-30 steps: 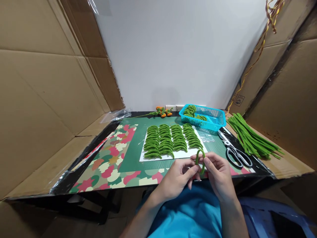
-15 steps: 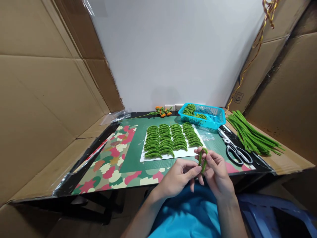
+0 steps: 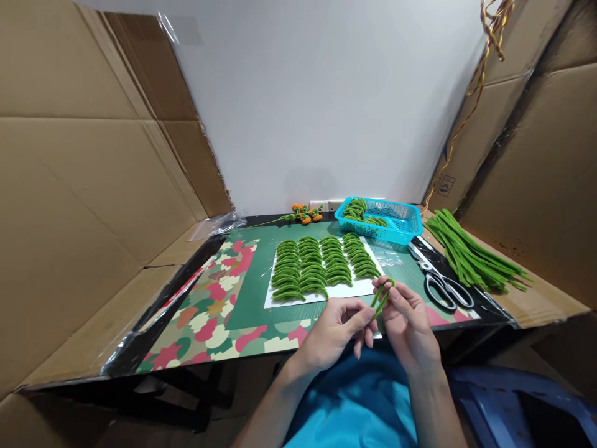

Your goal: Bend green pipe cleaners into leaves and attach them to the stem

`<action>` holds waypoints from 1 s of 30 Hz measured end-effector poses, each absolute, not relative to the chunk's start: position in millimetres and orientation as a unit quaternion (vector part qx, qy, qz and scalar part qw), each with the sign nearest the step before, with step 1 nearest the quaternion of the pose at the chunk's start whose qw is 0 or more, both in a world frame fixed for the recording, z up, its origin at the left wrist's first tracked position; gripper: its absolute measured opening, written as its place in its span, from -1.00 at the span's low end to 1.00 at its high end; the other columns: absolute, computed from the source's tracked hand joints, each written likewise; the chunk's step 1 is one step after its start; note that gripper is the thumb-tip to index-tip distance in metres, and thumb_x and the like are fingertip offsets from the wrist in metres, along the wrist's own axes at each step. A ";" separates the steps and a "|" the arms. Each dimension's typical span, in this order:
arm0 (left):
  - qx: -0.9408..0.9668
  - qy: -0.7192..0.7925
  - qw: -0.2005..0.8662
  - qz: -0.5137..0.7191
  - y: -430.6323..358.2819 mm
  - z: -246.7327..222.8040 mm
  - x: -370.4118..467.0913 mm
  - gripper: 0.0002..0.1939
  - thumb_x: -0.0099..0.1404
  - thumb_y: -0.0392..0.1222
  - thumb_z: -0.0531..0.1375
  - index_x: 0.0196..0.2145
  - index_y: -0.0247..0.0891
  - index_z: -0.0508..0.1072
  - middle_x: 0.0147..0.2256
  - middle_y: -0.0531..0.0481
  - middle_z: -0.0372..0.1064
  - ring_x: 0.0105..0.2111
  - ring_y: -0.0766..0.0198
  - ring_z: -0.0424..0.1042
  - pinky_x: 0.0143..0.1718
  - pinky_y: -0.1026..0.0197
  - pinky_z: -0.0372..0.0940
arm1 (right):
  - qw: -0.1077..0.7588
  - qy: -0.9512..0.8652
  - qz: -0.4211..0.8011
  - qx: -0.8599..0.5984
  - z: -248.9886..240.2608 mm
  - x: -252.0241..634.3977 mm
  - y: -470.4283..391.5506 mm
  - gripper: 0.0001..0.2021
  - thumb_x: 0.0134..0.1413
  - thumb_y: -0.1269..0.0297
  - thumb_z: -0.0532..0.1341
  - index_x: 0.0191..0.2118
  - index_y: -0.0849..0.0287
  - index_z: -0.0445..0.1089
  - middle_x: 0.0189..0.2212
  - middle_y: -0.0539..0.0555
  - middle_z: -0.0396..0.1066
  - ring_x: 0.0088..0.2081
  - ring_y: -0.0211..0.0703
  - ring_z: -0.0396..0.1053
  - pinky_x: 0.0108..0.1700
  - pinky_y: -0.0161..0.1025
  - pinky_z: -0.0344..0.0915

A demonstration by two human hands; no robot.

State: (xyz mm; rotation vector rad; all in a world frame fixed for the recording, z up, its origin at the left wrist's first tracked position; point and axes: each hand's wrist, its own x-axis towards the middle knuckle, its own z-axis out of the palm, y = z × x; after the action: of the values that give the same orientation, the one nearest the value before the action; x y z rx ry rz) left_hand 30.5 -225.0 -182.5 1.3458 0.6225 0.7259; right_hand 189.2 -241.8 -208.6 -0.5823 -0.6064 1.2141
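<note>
A green pipe cleaner (image 3: 380, 298), bent over into a narrow loop, is held between both hands above the table's front edge. My left hand (image 3: 340, 326) pinches its lower ends between thumb and fingertips. At the bent top, my right hand (image 3: 410, 317) grips it with thumb and fingers, which partly hide it. Just beyond the hands lies a white sheet (image 3: 317, 298) bearing four rows of curved green pipe-cleaner pieces (image 3: 312, 267).
A blue basket (image 3: 405, 233) with more curved green pieces stands at the back right. Scissors (image 3: 441, 283) and a bundle of long green pipe cleaners (image 3: 471, 252) lie right. Orange fuzzy flowers (image 3: 305, 213) rest at the back. Cardboard walls (image 3: 84, 186) flank the table.
The loop has tilted and looks narrower, its lower ends shifting left with my left hand. Both hands keep their hold. The view has turned slightly.
</note>
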 end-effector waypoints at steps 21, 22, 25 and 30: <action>0.536 0.294 0.675 0.413 -225.5 -179.8 36.1 -0.47 0.32 0.28 0.34 -0.25 -0.28 0.35 -0.43 0.10 0.43 -0.73 0.50 0.32 -0.79 0.46 -0.02 | 0.761 -0.221 0.548 -0.268 -205.9 185.9 -239.1 -0.75 -0.12 0.21 0.62 -0.26 0.10 0.69 -0.13 0.09 0.67 -0.02 -0.14 0.57 0.17 -0.22 0.45; 0.537 0.292 0.676 0.412 -225.7 -179.9 36.1 -0.47 0.32 0.28 0.34 -0.25 -0.28 0.35 -0.44 0.10 0.43 -0.73 0.50 0.32 -0.78 0.46 -0.04 | 0.757 -0.218 0.555 -0.266 -205.0 186.1 -239.5 -0.74 -0.12 0.21 0.62 -0.26 0.11 0.69 -0.13 0.09 0.67 -0.02 -0.15 0.57 0.17 -0.23 0.45; 0.538 0.291 0.677 0.410 -226.7 -179.6 36.2 -0.48 0.32 0.26 0.35 -0.26 -0.29 0.37 -0.47 0.09 0.43 -0.74 0.51 0.30 -0.77 0.46 -0.04 | 0.749 -0.207 0.574 -0.260 -203.3 187.3 -240.6 -0.74 -0.12 0.21 0.62 -0.27 0.11 0.68 -0.14 0.09 0.67 -0.03 -0.14 0.58 0.18 -0.23 0.45; 0.541 0.300 0.670 0.410 -227.9 -178.2 36.2 -0.47 0.27 0.25 0.40 -0.33 -0.30 0.39 -0.50 0.10 0.41 -0.73 0.50 0.29 -0.74 0.43 0.02 | 0.747 -0.197 0.581 -0.257 -203.5 188.8 -241.4 -0.75 -0.13 0.23 0.62 -0.29 0.09 0.67 -0.15 0.07 0.66 -0.05 -0.13 0.59 0.12 -0.22 0.50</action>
State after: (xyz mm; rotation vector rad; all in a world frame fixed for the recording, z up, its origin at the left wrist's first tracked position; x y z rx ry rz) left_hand 36.2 -227.9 -178.2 1.2187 0.6770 0.9249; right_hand 188.8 -241.4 -203.5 -0.5627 -0.4304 1.2718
